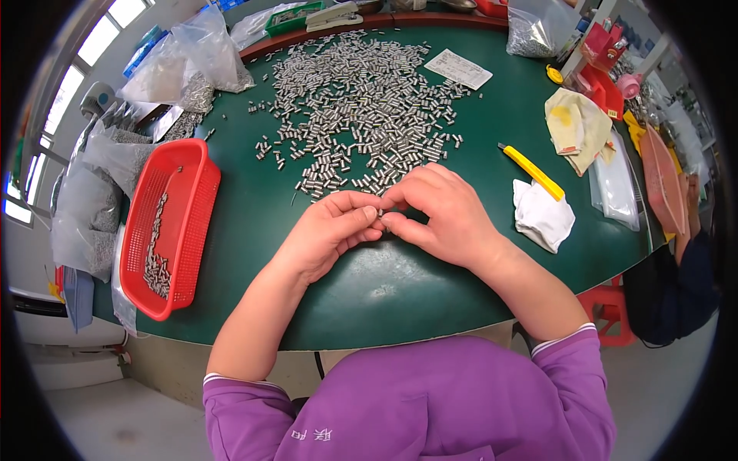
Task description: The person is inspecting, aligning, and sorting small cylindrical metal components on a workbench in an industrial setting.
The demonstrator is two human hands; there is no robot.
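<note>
Head view: a metal part (380,213) is pinched where the fingertips of the left hand (330,236) and right hand (444,213) meet, over the green counter (254,192), beside the pile (361,100). Fine handling seems under way; steady fingertips seem needed next.

The basket (197,230) stands left of the parts (350,81).

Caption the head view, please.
Left hand and right hand meet near a heap of metal pieces on a green table, red basket at left.
</note>
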